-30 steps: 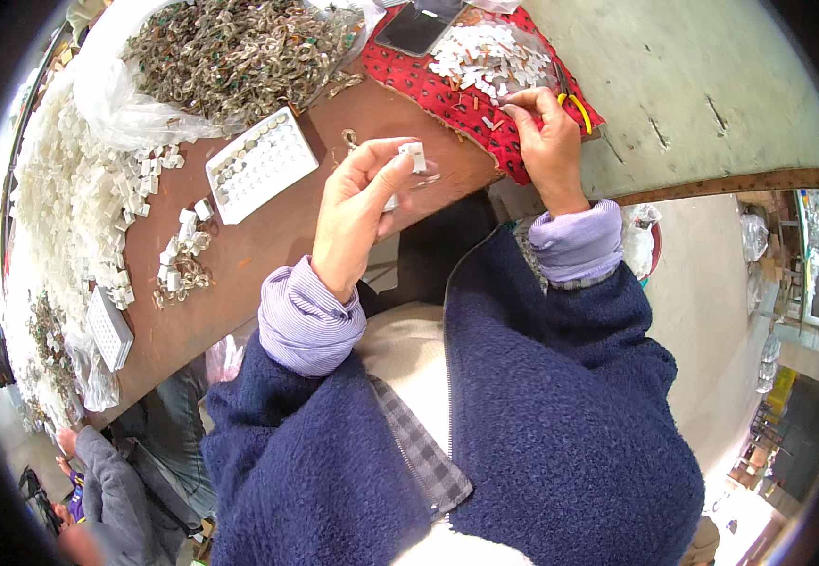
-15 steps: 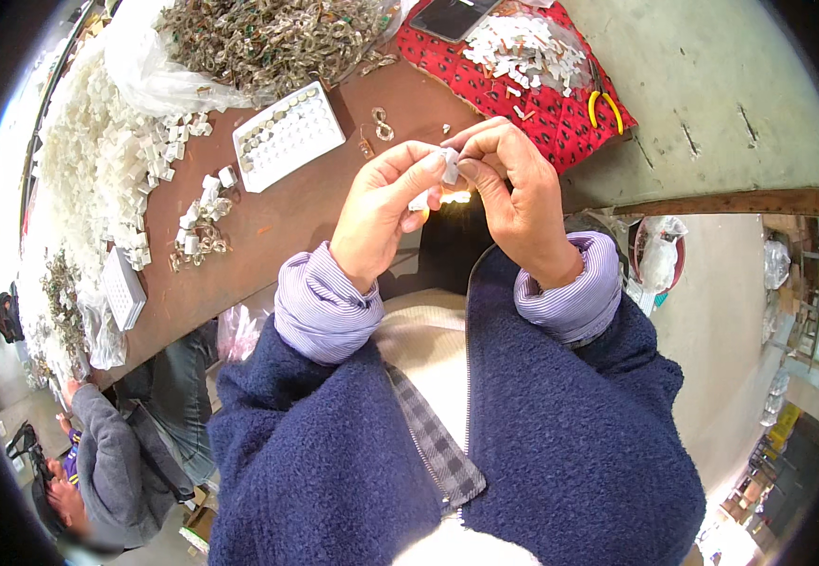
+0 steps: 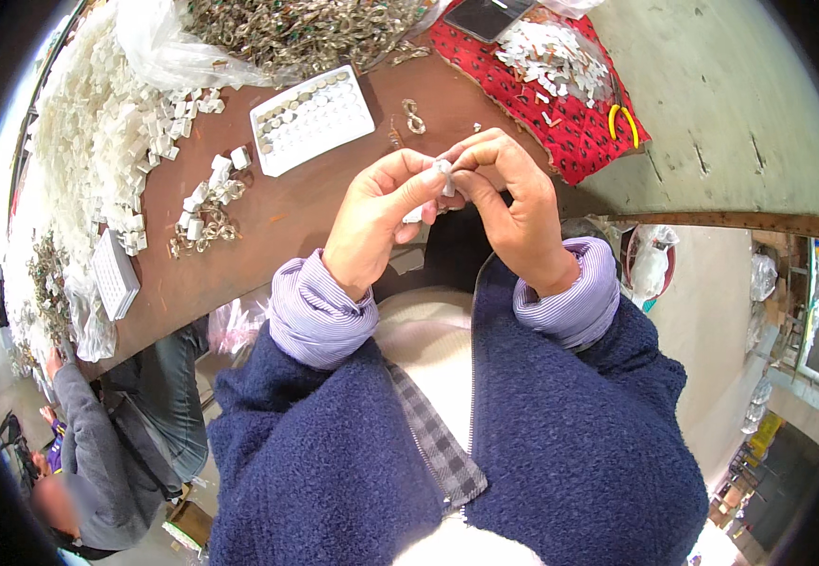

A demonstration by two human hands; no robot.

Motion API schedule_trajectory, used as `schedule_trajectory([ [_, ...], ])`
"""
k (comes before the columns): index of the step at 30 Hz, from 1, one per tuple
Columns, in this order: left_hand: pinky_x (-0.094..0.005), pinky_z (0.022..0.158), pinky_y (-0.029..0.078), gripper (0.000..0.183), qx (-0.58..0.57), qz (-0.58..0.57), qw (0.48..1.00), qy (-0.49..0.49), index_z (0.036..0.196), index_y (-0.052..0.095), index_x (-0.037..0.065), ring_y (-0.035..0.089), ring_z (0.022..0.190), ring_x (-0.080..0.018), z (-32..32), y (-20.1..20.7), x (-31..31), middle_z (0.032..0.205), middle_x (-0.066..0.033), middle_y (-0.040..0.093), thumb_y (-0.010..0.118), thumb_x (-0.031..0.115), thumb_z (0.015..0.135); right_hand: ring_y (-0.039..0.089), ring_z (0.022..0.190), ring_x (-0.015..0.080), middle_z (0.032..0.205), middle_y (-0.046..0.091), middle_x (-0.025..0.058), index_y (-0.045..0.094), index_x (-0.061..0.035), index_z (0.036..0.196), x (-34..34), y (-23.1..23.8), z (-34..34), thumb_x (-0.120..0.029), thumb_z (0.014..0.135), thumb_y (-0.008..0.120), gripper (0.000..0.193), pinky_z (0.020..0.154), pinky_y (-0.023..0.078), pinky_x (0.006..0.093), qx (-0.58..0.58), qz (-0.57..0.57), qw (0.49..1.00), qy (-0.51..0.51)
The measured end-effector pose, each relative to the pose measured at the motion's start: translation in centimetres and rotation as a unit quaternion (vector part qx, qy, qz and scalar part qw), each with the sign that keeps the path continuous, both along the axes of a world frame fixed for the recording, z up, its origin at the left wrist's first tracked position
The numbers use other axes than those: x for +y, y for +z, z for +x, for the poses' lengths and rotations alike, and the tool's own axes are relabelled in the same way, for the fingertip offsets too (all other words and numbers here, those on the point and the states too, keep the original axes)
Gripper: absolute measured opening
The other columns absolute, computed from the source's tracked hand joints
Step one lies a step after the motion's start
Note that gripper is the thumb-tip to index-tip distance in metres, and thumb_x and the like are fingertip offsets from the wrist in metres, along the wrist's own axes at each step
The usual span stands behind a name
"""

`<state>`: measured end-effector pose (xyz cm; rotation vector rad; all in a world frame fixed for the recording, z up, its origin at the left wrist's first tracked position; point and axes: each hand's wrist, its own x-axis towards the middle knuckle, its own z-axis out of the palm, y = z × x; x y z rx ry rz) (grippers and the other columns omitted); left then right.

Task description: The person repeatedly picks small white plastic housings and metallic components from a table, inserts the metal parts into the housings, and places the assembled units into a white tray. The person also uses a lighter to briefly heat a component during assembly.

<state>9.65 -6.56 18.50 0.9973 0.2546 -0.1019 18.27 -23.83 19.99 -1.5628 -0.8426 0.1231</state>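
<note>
My left hand (image 3: 372,222) is closed, pinching a small white plastic piece (image 3: 444,168) between thumb and forefinger. Another white bit (image 3: 415,214) shows under its curled fingers. My right hand (image 3: 522,212) meets it from the other side, thumb and forefinger pressed together at the same white piece. Whatever fine part lies between the right fingertips is too small to name. Just beyond the hands, a coiled clear cord (image 3: 414,117) lies on the brown table (image 3: 268,226). Farther left is a white tray (image 3: 334,132) of round, coin-like metal parts.
Left stands a large heap of white plastic pieces (image 3: 89,123), with a small cluster (image 3: 206,203) nearer. Coiled cords (image 3: 306,33) pile up behind. A red patterned cushion (image 3: 485,61) bears a phone (image 3: 485,14), white bits and yellow-handled pliers (image 3: 624,125). Another person (image 3: 107,453) sits lower left.
The view has shifted slightly, so the table things sit farther right. Both hands stay joined at the white piece, which appears turned a little between the fingertips.
</note>
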Motion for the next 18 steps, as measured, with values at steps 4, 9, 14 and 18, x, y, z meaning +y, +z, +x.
schedule_trajectory([
  [4, -0.0144, 0.053, 0.037, 0.016, 0.009, -0.010, 1.000, 0.003, 0.116, 0.071, 0.007, 0.058, 0.075, -0.0002, -1.4, 0.0, 1.1, 0.093, 0.0044, 0.067, 0.070, 0.023, 0.111, 0.070, 0.087, 0.0203, 0.104, 0.067, 0.0121, 0.064, 0.0018, 0.102, 0.8, 0.2, -1.0, 0.010, 0.099, 0.066, 0.009, 0.075, 0.058, 0.0314, 0.055, -0.017, 0.998, 0.039],
  [9, -0.0148, 0.053, 0.038, 0.018, 0.007, -0.034, 0.999, 0.037, 0.113, 0.071, 0.008, 0.058, 0.075, -0.0006, -2.5, -0.5, 2.1, 0.094, 0.0027, 0.069, 0.072, 0.025, 0.110, 0.069, 0.085, 0.0212, 0.100, 0.066, 0.0120, 0.065, 0.0021, 0.101, 3.5, -0.5, -1.6, 0.013, 0.096, 0.067, 0.013, 0.070, 0.057, 0.0329, -0.049, 0.000, 0.999, 0.008],
  [14, -0.0158, 0.056, 0.039, 0.020, 0.001, -0.072, 0.997, 0.039, 0.114, 0.071, 0.007, 0.060, 0.077, -0.0014, -3.0, -1.2, 3.3, 0.099, -0.0005, 0.075, 0.075, 0.026, 0.108, 0.068, 0.084, 0.0260, 0.097, 0.064, 0.0132, 0.065, 0.0027, 0.098, 5.0, -1.3, -1.7, 0.012, 0.096, 0.066, 0.009, 0.073, 0.056, 0.0358, 0.003, 0.013, 1.000, 0.027],
  [18, -0.0161, 0.057, 0.041, 0.021, 0.003, -0.073, 0.996, 0.060, 0.117, 0.068, 0.007, 0.060, 0.078, -0.0022, -3.4, -1.2, 3.5, 0.101, -0.0024, 0.073, 0.067, 0.027, 0.112, 0.068, 0.085, 0.0295, 0.098, 0.066, 0.0150, 0.067, 0.0017, 0.098, 5.4, -1.9, 0.1, 0.009, 0.095, 0.070, 0.009, 0.077, 0.056, 0.0379, -0.057, 0.021, 0.996, 0.072],
])
